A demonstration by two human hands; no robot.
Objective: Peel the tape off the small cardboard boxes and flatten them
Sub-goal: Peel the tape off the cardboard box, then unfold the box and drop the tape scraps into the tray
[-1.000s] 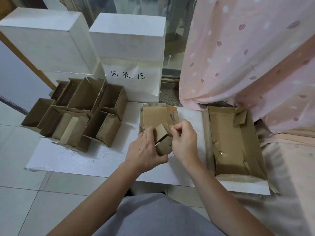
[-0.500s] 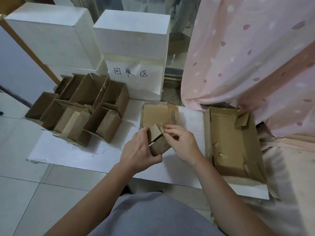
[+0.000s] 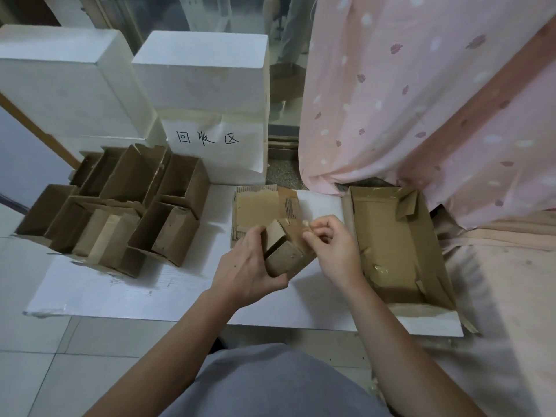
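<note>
Box (image 3: 285,254), small cardboard, gripped by left hand (image 3: 246,272); right hand (image 3: 332,251) fingertips pinching tape (image 3: 304,223) w/ thumb (above flattened cardboard (image 3: 255,206)).

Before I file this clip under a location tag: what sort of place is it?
Probably a makeshift recycling corner at home, on the floor: a handwritten sign on white foam blocks, a cluster of opened small boxes on a white board, and pink patterned fabric hanging alongside.

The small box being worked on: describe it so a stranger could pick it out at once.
Start at the white board on the floor, with a cluster of open boxes at its left and a shallow cardboard tray at its right. Between them, over a flat cardboard sheet, sits the small box. It alone is off the board, gripped by the left hand while the right hand pinches at its top.
</note>
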